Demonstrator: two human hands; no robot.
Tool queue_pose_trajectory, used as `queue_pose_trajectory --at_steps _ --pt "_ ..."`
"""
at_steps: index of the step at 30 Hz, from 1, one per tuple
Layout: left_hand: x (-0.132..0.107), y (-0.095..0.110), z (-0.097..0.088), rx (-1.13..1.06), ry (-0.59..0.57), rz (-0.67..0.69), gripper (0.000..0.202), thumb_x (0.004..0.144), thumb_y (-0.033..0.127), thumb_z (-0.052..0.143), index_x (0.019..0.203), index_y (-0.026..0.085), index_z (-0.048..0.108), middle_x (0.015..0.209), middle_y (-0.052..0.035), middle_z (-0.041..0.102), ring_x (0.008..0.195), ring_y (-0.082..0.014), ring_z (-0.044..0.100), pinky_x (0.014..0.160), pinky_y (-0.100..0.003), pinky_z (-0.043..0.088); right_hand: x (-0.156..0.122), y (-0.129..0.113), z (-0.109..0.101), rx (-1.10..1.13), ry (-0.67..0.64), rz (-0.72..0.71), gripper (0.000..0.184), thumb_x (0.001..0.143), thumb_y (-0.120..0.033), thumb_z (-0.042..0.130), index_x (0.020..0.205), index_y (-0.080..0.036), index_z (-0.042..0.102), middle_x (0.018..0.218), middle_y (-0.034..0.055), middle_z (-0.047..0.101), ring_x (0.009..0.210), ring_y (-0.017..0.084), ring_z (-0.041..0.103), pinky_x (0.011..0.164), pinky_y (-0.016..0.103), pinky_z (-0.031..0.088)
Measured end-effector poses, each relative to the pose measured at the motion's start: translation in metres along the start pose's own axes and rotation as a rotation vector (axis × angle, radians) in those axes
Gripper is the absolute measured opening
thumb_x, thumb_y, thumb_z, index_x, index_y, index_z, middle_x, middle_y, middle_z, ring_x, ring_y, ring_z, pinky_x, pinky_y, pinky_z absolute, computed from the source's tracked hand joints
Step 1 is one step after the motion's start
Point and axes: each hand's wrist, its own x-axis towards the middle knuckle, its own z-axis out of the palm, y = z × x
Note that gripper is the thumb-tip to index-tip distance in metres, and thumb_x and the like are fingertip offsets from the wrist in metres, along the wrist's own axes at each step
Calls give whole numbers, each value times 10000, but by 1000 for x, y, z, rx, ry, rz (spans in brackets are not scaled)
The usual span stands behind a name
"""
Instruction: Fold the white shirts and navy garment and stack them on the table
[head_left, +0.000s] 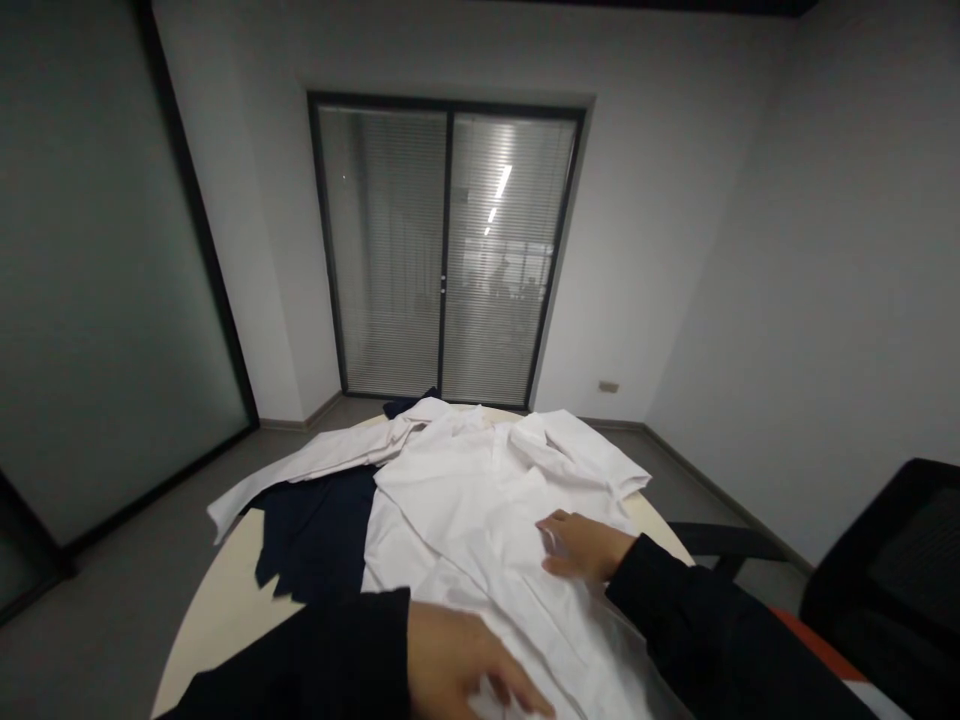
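Observation:
A white shirt (465, 510) lies spread over the table, wrinkled, with its short sleeve (589, 450) toward the far right. My right hand (585, 545) rests on or just over the shirt's right side, thumb and fingers apart. Close to the near edge of the picture, my left hand (457, 660) is over the lower part of the shirt. Its fingers are bent and slightly blurred but spread, and the frame cuts off part of it. Whether either hand presses on the cloth is hard to see.
Beneath the shirt is a pale round table (217, 610). On its left lie a dark navy garment (319, 530) and a white long sleeve (322, 455). A black chair (892, 560) stands at the right. Behind are a glass door with blinds (390, 250) and walls.

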Motion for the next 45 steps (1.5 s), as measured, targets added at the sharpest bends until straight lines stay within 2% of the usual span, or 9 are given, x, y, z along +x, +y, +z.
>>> queue_pose_trajectory --at_steps 5,8,11,16,22,31,37,42,45 --pt "-12 -24 -98 319 727 -242 310 889 270 544 1174 193 639 1382 -113 520 1223 -236 529 1009 -364 436 22 6 -21 -26 150 143 281 844 -408 566 1023 -211 656 967 95 708 870 243 658 712 309 432" --pt "-14 -69 -141 545 959 -418 270 897 196 505 1116 194 663 1439 -116 444 1314 -262 436 1119 -431 310 43 12 -36 -55 389 179 263 883 -362 529 1067 -197 619 1038 93 685 913 223 639 704 285 415" --pt "-11 -110 -171 647 998 -575 302 919 207 472 1180 203 625 1434 -96 453 1327 -234 424 1124 -396 315 68 20 -43 -64 547 225 277 900 -334 520 1119 -181 592 1081 98 665 986 222 610 755 280 410" --pt "-1 -145 -197 652 983 -723 480 918 269 497 1383 158 443 1388 -131 516 1262 -250 493 1068 -373 367 111 30 -35 -86 585 304 359 883 -409 554 1155 -177 581 1118 112 648 1025 256 584 770 306 404" --pt "12 -158 -213 656 998 -915 547 893 389 523 1364 120 453 1207 -189 631 1139 -375 545 957 -527 380 144 36 -23 -84 568 394 382 896 -431 531 1188 -188 563 1095 115 655 1020 254 588 813 334 388" --pt "32 -165 -223 586 972 -864 245 910 328 501 1039 188 655 997 -136 711 962 -286 660 814 -358 465 156 46 -19 -29 568 399 252 949 -312 413 1005 -164 609 1005 124 653 925 232 611 690 287 372" --pt "5 -155 -252 552 1264 -860 293 980 336 370 1107 193 592 993 -118 710 960 -261 665 812 -321 470 150 63 -51 248 760 548 302 956 -365 321 1070 -159 511 781 81 641 716 215 590 606 279 314" --pt "-35 -157 -274 528 1505 -894 404 1012 317 237 1189 127 546 1127 -160 662 1065 -258 622 865 -326 463 145 107 -69 452 1176 652 417 952 -421 229 1109 -134 488 861 127 629 762 258 576 647 309 349" --pt "-53 -172 -273 470 1493 -933 361 983 268 321 1117 85 603 1070 -179 684 1034 -272 637 846 -322 473 149 127 -58 485 1065 652 431 939 -436 286 1172 -126 475 962 154 640 833 268 597 698 320 389"
